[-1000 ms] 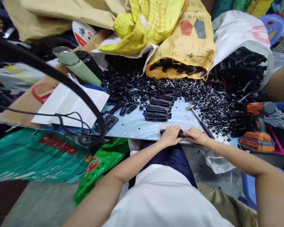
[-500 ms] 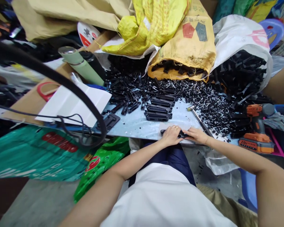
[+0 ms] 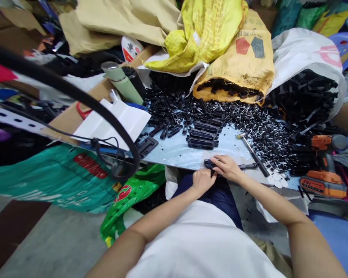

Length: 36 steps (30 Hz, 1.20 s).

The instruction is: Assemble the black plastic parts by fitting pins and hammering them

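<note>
A long black plastic part [image 3: 209, 164] lies on a pale sheet at the near edge of the table. My right hand [image 3: 227, 168] is closed over it from above, hiding its middle; a thin black arm [image 3: 248, 166] sticks out to the right beyond this hand. Curled at the near side of the part is my left hand [image 3: 203, 180], its fingertips meeting the right hand's fingers. A hammer [image 3: 253, 155] rests to the right, its handle slanting towards me. Just beyond my hands sits a stack of similar black parts [image 3: 203, 141].
Loose black pieces and pins [image 3: 258, 129] cover the table's far and right sides. Behind them lie an orange sack [image 3: 234, 65] and a white sack [image 3: 306, 48]. A cordless drill [image 3: 326, 166] stands at right. A black cable [image 3: 104, 110] arches across the left.
My right hand has moved left over the black part, and my left hand has come down to its near side. The thin arm now shows at right. The view has turned slightly left.
</note>
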### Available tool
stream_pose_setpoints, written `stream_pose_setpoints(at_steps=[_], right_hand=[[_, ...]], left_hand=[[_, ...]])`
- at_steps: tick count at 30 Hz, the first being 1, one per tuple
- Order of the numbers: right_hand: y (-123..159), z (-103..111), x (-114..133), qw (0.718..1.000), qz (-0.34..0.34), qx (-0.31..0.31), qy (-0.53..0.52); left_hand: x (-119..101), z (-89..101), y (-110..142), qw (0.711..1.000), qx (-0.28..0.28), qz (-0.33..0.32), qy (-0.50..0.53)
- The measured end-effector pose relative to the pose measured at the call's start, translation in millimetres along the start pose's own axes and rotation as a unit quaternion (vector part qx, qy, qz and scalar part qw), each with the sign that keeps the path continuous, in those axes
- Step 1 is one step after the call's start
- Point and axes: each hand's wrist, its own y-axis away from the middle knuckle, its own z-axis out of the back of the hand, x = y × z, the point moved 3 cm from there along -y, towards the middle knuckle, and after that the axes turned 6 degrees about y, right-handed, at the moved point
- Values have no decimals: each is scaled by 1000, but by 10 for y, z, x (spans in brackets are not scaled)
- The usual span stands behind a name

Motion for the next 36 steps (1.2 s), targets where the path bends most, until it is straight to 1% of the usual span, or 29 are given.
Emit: stream_pose_setpoints(at_steps=[2, 4, 7, 9, 10, 12, 14, 15, 17, 18, 19, 20, 22, 24, 25, 27, 28, 29, 30, 31, 32, 33, 34, 35, 36], right_hand=[[-162, -108, 89, 1000, -4, 27, -10], [-240, -180, 122, 998, -27, 51, -10], [-263, -213, 136, 995, -50, 82, -12], [-257, -203, 152, 993, -59, 97, -10], [-245, -188, 162, 993, -62, 100, -8], [-178, -132, 179, 995, -52, 91, -6], [-20, -38, 153, 998, -40, 57, 0], [95, 17, 110, 998, -49, 35, 11], [365, 121, -33, 993, -105, 2, 57], [498, 161, -114, 987, -137, -1, 88], [613, 189, -186, 980, -158, 8, 117], [701, 207, -244, 976, -167, 24, 140], [778, 239, -308, 973, -153, 52, 164], [737, 316, -302, 978, -126, 55, 159], [685, 387, -273, 982, -111, 48, 146], [553, 592, -157, 993, -68, 35, 93], [486, 718, -73, 997, -41, 32, 49], [424, 850, 25, 999, -14, 30, -6], [371, 972, 132, 997, 13, 31, -70], [329, 1070, 244, 989, 35, 34, -137], [296, 1130, 355, 977, 55, 38, -203], [272, 1146, 462, 961, 71, 40, -265], [253, 1111, 560, 945, 83, 35, -314], [235, 1026, 642, 934, 84, 22, -346], [212, 896, 702, 932, 70, 2, -355]], left_hand=[[-33, -1, -15, 999, 40, 35, 2], [-80, 17, -51, 997, 58, 44, 5], [-92, 53, -81, 997, 62, 36, -1], [-40, 68, -77, 998, 59, 19, -11], [0, 71, -71, 998, 59, 2, -16], [91, 81, -66, 997, 45, -55, -21], [160, 102, -79, 990, 4, -138, -25], [168, 111, -96, 980, -19, -195, -28], [121, 109, -156, 946, -43, -318, -36], [73, 97, -204, 927, -37, -370, -43], [17, 81, -267, 912, -24, -406, -52], [-41, 68, -343, 905, -8, -421, -62], [-140, 62, -498, 910, 24, -406, -81], [-193, 103, -586, 920, 41, -380, -81], [-197, 147, -587, 924, 39, -373, -72], [-178, 283, -482, 925, 13, -378, -24], [-165, 374, -377, 920, -8, -392, 18], [-156, 472, -245, 908, -24, -412, 69], [-154, 572, -95, 889, -36, -437, 131], [-161, 666, 58, 867, -38, -457, 197], [-178, 738, 201, 847, -26, -468, 251], [-204, 792, 324, 831, -20, -470, 295], [-236, 823, 425, 818, -17, -469, 332], [-270, 830, 501, 809, -26, -464, 360], [-299, 816, 551, 804, -53, -455, 379]])
